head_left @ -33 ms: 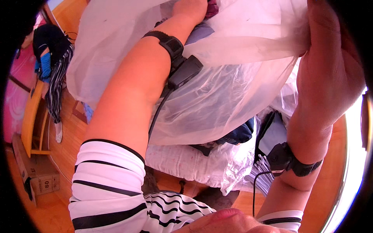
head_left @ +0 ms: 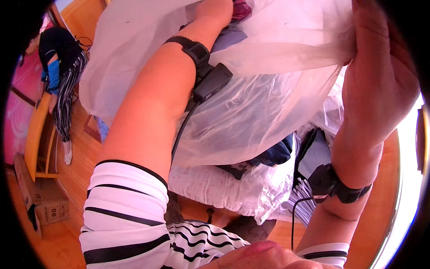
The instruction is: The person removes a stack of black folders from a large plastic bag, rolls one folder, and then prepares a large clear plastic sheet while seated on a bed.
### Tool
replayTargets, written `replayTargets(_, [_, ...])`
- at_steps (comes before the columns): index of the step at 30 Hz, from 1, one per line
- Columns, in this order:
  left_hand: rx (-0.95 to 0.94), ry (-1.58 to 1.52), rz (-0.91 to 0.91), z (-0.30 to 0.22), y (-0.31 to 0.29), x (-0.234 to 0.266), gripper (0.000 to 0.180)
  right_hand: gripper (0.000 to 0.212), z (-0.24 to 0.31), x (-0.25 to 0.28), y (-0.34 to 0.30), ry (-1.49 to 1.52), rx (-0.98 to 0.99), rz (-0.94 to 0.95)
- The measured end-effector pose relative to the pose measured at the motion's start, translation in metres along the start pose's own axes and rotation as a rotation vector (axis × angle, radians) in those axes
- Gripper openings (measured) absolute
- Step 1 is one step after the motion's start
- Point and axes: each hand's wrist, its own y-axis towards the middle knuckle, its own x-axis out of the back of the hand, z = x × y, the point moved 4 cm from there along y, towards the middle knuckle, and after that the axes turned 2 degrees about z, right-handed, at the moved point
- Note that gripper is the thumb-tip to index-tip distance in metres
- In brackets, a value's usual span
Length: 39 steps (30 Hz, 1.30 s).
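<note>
A large translucent white plastic bag (head_left: 251,125) fills the upper middle, its mouth held wide. My left hand (head_left: 216,12) reaches into it at the top edge, beside dark red cloth (head_left: 242,10) and grey-blue cloth (head_left: 229,38). The fingers of that hand are cut off from sight. On the right, my right hand (head_left: 380,58) is raised and closed on the bag's edge, which bunches against its fingers. Black straps with small cabled boxes sit on both my forearms.
Below the bag lie a pale quilted cloth (head_left: 206,186), dark folded clothes (head_left: 273,154) and crinkled clear plastic (head_left: 275,190). A person in striped trousers (head_left: 67,94) is at the left, by a wooden stool (head_left: 38,139). A cardboard box (head_left: 49,208) stands on the wooden floor (head_left: 74,179).
The bag's left edge has shifted slightly to the right. My left hand has moved a touch leftward, and my right hand stays on the bag's edge.
</note>
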Motion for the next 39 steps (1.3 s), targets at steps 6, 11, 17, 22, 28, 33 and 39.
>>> replayTargets(6, [-0.220, -0.163, -0.219, -0.018, -0.051, 0.094, 0.041, 0.021, 0.016, 0.001, -0.003, -0.013, -0.061, 0.057])
replayTargets(11, [-0.569, -0.161, -0.311, -0.056, -0.159, 0.155, 0.054, 0.021, -0.013, 0.050, -0.005, -0.065, -0.219, 0.131])
replayTargets(17, [-0.622, -0.072, -0.494, -0.047, -0.275, 0.173, 0.070, 0.027, -0.065, 0.101, -0.010, -0.046, -0.562, -0.096])
replayTargets(22, [0.100, -0.186, -0.407, 0.024, -0.288, 0.145, 0.059, 0.030, -0.009, 0.074, -0.023, -0.071, -0.620, -0.012])
replayTargets(28, [0.099, -0.759, -0.450, -0.001, -0.248, 0.132, 0.017, 0.076, 0.033, 0.018, -0.055, -0.266, -0.371, 0.511])
replayTargets(33, [-0.138, -0.733, -0.658, -0.068, -0.207, 0.158, 0.018, 0.109, 0.046, -0.044, -0.085, -0.547, -0.099, 0.629])
replayTargets(39, [-0.359, -0.759, -0.557, -0.070, -0.201, 0.150, 0.029, 0.042, -0.033, -0.045, -0.038, -0.750, -0.079, 0.368])
